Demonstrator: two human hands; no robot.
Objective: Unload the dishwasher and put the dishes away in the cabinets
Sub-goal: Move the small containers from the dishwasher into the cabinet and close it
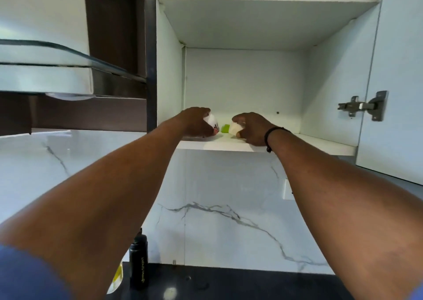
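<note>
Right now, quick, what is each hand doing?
Left hand: holds a white cup with red marks on the cabinet shelf.
Right hand: holds a white cup on the same shelf.

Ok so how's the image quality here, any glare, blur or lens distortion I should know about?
Head view: wide-angle bending shows in the cabinet shelf edges and the curved glass hood; the whole frame is soft, so the two cups in the left hand and right hand lack detail; a bright glare spot sits on the dark counter; the lettering on the black bottle is unreadable.
</note>
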